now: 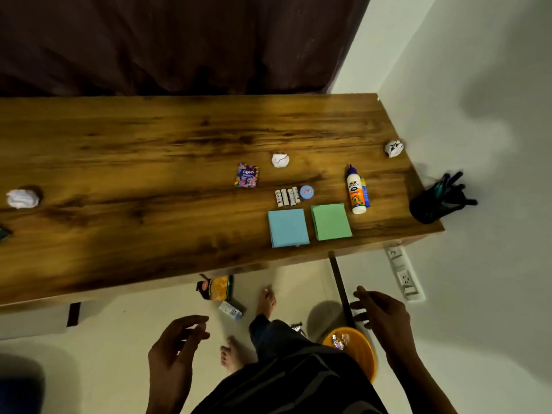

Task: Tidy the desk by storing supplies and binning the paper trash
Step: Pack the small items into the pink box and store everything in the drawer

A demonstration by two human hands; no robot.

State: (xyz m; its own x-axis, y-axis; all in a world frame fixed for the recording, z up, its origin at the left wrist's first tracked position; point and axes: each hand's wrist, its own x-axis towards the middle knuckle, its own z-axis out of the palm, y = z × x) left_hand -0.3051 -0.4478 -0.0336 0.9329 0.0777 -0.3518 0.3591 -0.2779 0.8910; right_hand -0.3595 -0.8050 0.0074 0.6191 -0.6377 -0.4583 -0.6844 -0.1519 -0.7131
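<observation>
small packet (247, 175) showing "GEMS" | glue bottle (356, 190) label reading "FEVICOL", "MR" beneath | blue round tin (306, 192) lid print blurring, unreadable | batteries (287, 197) print too small

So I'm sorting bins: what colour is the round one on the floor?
Orange round plastic bin, seen from the head view.

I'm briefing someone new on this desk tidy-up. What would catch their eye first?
Probably the blue sticky-note pad and green sticky-note pad side by side near the wooden desk's front edge, with the white glue bottle lying beyond the green one. Next, three crumpled paper balls: far left, centre, right edge.
</observation>
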